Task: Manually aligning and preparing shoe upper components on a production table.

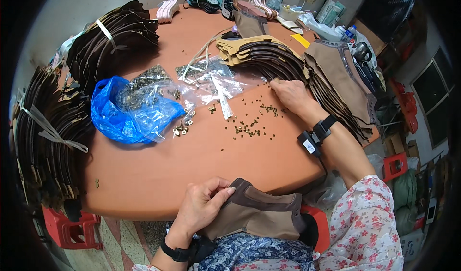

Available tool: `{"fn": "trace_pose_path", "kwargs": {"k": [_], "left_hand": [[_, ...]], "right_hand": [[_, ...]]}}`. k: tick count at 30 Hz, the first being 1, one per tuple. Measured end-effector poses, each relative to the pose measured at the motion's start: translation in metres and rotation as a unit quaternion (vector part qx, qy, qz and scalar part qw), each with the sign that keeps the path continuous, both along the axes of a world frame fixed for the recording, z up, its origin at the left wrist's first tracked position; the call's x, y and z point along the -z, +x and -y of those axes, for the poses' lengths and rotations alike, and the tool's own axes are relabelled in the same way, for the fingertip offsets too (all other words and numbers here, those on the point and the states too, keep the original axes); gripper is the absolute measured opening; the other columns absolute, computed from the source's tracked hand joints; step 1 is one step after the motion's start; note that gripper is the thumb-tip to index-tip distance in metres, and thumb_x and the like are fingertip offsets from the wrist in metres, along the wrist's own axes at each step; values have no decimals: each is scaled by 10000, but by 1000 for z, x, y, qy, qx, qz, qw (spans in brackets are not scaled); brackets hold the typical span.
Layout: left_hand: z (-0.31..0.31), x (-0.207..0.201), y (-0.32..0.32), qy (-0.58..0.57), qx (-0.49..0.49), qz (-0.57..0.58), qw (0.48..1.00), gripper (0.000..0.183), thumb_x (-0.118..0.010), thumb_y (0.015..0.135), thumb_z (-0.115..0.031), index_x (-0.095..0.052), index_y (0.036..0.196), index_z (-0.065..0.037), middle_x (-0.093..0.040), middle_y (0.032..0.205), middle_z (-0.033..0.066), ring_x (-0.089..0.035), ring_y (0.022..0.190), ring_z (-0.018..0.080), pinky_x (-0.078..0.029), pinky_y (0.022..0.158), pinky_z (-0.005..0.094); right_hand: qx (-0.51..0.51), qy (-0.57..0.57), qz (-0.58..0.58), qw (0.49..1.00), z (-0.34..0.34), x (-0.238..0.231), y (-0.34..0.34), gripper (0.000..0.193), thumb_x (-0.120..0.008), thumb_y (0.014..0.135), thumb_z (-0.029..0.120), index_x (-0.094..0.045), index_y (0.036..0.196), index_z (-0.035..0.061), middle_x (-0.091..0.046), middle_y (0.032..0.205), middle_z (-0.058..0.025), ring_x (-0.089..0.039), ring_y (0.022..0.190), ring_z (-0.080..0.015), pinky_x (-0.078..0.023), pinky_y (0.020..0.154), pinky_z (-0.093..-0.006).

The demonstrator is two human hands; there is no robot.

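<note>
My left hand (204,204) is closed on the edge of a brown shoe upper (254,211), thumb on top. The piece lies over my lap, just off the near table edge, with a darker band along its top. Farther off, my right hand (295,96) reaches over the table with fingertips pinched together beside a stack of dark shoe uppers (269,60) with tan lining. What those fingertips hold, if anything, is hidden. Small brass-coloured eyelets (247,128) lie scattered just left of that hand.
A blue plastic bag (113,120) and clear bags of metal pieces (206,79) sit mid-table. Tied bundles of dark uppers (115,40) line the left side. More brown uppers (338,69) lie at right. Red stools (72,228) stand below the table.
</note>
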State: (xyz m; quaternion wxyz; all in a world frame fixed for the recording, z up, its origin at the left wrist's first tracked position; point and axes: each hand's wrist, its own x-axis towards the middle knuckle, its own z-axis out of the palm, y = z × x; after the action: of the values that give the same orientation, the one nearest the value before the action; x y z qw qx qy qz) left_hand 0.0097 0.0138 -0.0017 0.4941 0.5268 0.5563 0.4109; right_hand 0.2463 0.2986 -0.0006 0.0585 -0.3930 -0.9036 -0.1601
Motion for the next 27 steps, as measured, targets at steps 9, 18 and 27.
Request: {"fn": "trace_pose_path", "kwargs": {"k": [9,18,27], "left_hand": [[0,-1,1,10,1,-4,1000,140,-653,868,-103,-689,947,8,-691,726,91,-621,645,86,-497,600,250],[0,1,0,1,2,-12,1000,145,-654,865,-105,-687,947,10,-691,727,107,-636,641,102,-503,602,258],[-1,0,1,3,3,0,1000,148,-655,865,-107,-687,950,10,-691,729,104,-632,648,97,-502,607,256]], "right_hand": [[8,-4,-27,1000,3,-7,-1,172,-489,878,127,-610,993,86,-671,747,-138,-672,726,-316,-521,615,-436],[50,15,48,997,-1,-7,-28,168,-484,849,95,-621,912,23,-685,773,-160,-687,733,-311,-540,641,-400],[9,13,24,1000,4,-2,-15,130,-497,831,74,-621,834,38,-667,813,-178,-673,753,-323,-536,656,-398]]}}
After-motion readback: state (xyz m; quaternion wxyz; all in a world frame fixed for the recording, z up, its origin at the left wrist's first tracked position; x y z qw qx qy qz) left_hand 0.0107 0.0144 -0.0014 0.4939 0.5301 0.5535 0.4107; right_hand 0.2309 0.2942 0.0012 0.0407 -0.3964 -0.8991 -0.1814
